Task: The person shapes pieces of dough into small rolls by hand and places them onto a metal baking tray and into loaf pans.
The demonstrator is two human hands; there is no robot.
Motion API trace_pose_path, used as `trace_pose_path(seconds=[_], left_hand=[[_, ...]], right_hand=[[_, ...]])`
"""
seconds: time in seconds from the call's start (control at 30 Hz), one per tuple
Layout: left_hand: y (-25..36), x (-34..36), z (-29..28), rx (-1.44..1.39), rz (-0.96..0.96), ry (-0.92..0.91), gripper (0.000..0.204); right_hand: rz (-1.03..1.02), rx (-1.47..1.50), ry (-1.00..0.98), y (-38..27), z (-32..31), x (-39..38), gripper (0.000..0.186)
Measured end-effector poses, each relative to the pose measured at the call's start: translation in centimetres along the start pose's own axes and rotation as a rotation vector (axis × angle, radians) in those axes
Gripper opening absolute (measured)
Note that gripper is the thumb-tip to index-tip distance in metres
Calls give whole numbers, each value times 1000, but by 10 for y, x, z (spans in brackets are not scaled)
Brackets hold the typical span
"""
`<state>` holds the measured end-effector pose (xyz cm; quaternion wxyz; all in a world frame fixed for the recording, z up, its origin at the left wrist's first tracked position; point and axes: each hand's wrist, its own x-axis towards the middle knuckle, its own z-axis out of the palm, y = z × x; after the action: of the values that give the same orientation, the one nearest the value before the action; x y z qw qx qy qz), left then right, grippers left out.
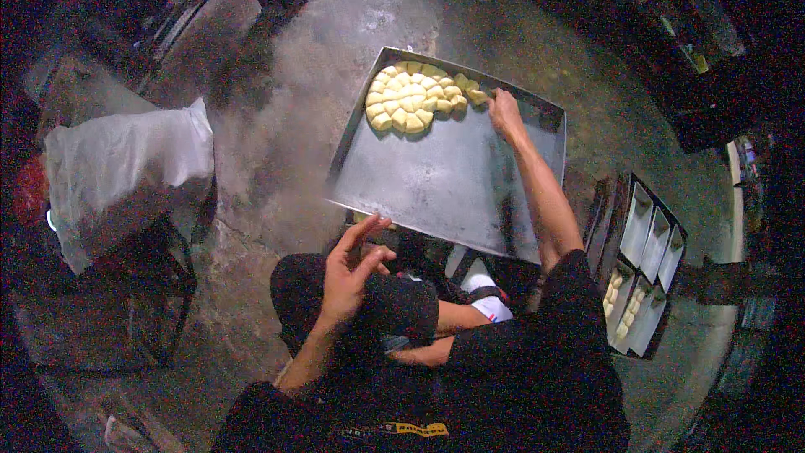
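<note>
A wide, shallow metal tray [428, 176] lies tilted in front of me. Pale yellow dough pieces [407, 101] are packed close together in its far left part, with a few trailing off to the right. At that right end my right hand [506, 115] reaches over the tray, fingers closed at the endmost dough piece [479, 97]; its fingertips are partly hidden. Just off the tray's near edge, my left hand [350, 273] is raised with fingers apart and nothing in it.
To the right stands a set of divided loaf pans [641, 256], some compartments holding rows of dough pieces. A whitish plastic sheet [126, 168] covers something at the left. My bent legs are below the tray. Concrete floor [277, 134] surrounds it, and dark equipment lines the edges.
</note>
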<state>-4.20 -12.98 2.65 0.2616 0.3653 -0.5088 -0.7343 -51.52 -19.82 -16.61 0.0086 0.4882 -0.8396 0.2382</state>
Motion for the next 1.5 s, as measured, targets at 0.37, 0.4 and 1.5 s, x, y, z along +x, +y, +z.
trace_pose_path(seconds=[0.37,0.4,1.5], left_hand=[[-9,-14,-11,-117,-124,-82,38],[-10,-16,-11,-128,-132,-80,38],[-46,-122,64,250,76,-270,23]], right_hand=[[69,373,107,-92,-32,-53,29],[67,433,-16,-113,-54,-72,28],[-223,442,-156,-241,-278,-403,32]])
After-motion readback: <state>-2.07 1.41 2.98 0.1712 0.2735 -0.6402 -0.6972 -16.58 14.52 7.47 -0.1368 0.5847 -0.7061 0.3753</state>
